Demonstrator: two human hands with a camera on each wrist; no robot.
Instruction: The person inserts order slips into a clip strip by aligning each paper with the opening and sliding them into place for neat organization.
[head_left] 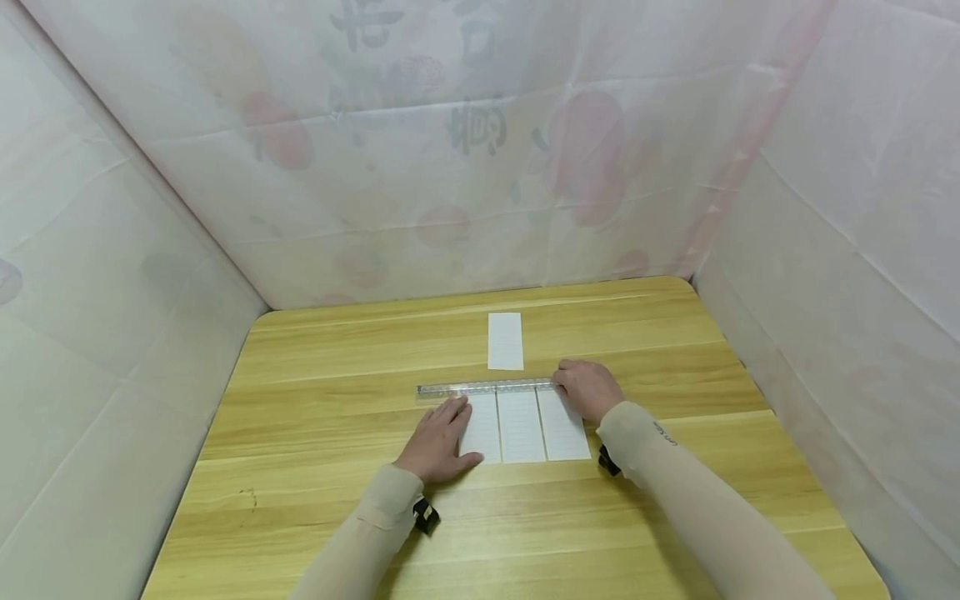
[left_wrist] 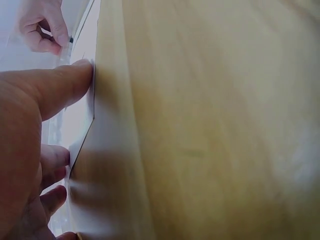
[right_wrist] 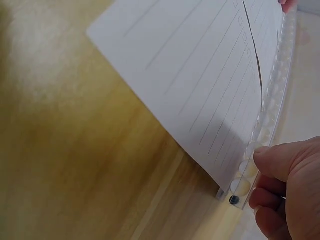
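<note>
We reach both sleeved forearms forward, a strap at each wrist. Our left hand [head_left: 438,442] lies flat, palm down, fingers straight and thumb spread. Our right hand [head_left: 588,388] curls its fingers in a pinch.

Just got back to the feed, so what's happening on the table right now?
A person is lining up paper strips against a clear ruler on the wooden table. The left hand lies flat on the leftmost of three lined paper strips set side by side. The right hand pinches the ruler's right end, which runs along the strips' far edge. A fourth strip lies apart, beyond the ruler.
</note>
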